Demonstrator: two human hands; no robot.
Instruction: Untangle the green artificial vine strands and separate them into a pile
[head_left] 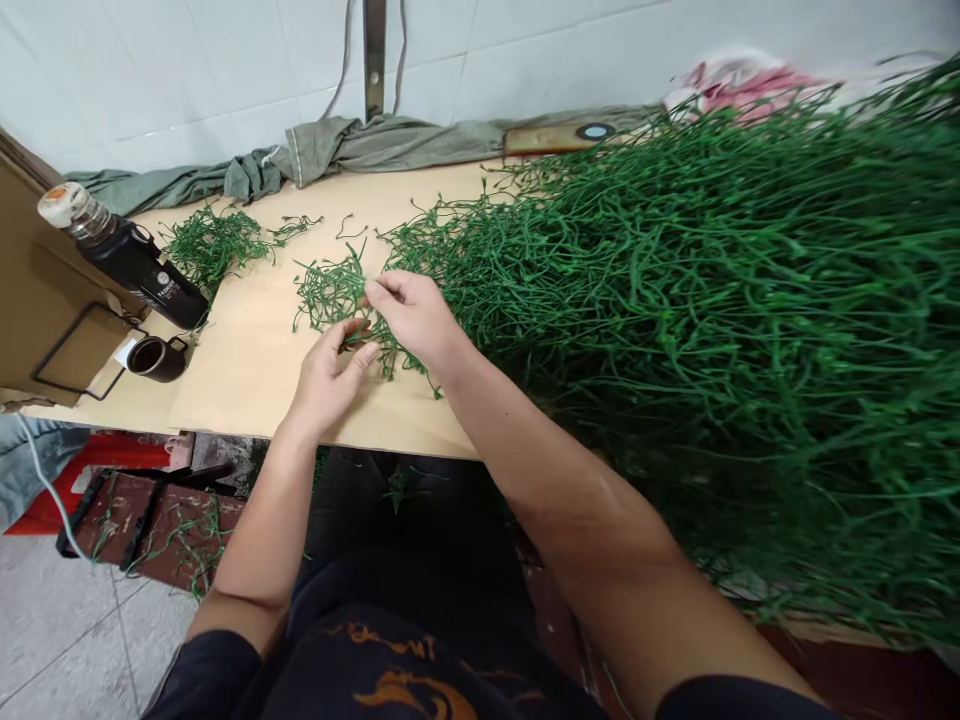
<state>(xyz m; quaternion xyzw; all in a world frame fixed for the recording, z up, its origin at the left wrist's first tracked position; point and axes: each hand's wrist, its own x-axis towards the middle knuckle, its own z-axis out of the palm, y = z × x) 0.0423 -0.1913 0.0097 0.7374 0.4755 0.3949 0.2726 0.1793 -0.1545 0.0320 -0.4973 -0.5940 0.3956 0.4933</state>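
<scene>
- The left hand [328, 372] rests near the front edge of the desk [240, 385], thumb and fingers closed together on a few strands of the small bunch of green stems [328, 290]
- The right hand [414, 316] sits just beside it, touching the same bunch, its fingers curled and pinched on strands at the bunch's right side
- The small bunch lies flat on the bare desk, between the two hands and the wall
- A big heap of green stems [712, 330] covers the desk's whole right side, its edge against the right hand
- A second small pile [211, 245] lies further left, beside a black bottle [131, 258] on its side
- A dark cup [155, 358] stands near the bottle
- A grey-green cloth [337, 145] is bunched along the tiled wall
</scene>
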